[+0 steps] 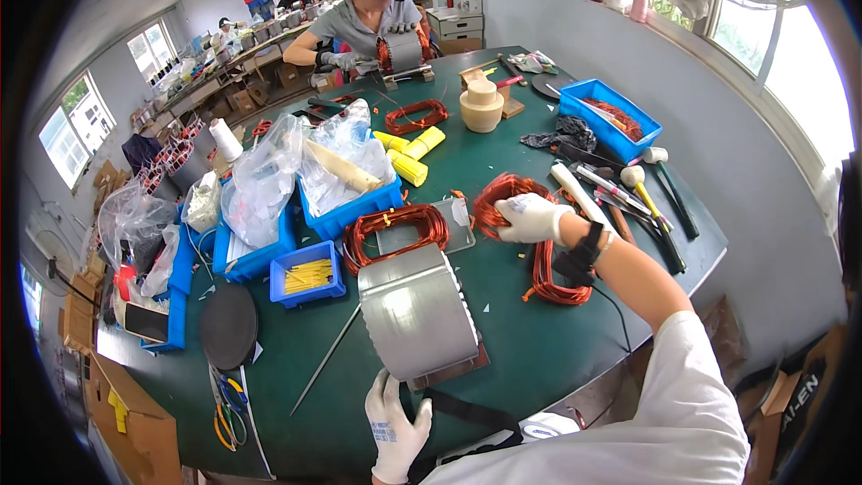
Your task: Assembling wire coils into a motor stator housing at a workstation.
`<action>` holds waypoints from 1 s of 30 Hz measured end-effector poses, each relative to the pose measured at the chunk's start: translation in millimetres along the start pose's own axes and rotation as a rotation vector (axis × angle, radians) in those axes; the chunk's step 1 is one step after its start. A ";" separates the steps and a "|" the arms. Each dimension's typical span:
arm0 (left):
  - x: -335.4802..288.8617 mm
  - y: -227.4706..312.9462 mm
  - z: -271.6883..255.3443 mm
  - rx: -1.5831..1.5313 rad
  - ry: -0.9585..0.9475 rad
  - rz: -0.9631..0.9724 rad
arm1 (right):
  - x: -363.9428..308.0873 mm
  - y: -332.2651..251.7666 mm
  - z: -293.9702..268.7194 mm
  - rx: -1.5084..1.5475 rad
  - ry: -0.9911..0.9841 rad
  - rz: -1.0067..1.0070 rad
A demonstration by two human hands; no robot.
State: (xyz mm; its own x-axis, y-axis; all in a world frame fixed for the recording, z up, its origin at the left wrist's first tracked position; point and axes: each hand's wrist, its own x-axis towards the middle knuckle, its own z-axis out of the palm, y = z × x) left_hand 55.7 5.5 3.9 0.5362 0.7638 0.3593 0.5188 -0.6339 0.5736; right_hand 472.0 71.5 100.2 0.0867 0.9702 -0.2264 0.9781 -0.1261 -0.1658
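My right hand, in a white work glove, is closed on a bundled coil of copper wire at the right of the green table. Just below it lies another copper wire coil. My left hand, also gloved, has its fingers stretched and the thumb apart. Its fingertips are by the lower edge of a grey metal cylinder, which looks like a motor stator lying on its side; I cannot tell whether they touch. Behind the cylinder a copper wire coil lies partly over a clear plastic tray.
Blue bins with plastic bags and a small blue box of yellow strips stand left. Scissors and a metal rod lie nearer. Mallets and tools are at right. Across the table a person handles another wound stator.
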 end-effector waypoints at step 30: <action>-0.9 -3.2 1.0 0.112 -0.048 -0.028 | 64.7 4.9 35.6 -0.097 0.098 0.242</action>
State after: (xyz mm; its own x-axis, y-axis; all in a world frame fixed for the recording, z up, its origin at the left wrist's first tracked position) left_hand 54.3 6.8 1.0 0.5504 0.7766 0.3065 0.6039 -0.6238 0.4962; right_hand 475.6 126.3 50.5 0.3334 0.9302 -0.1538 0.9398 -0.3409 -0.0242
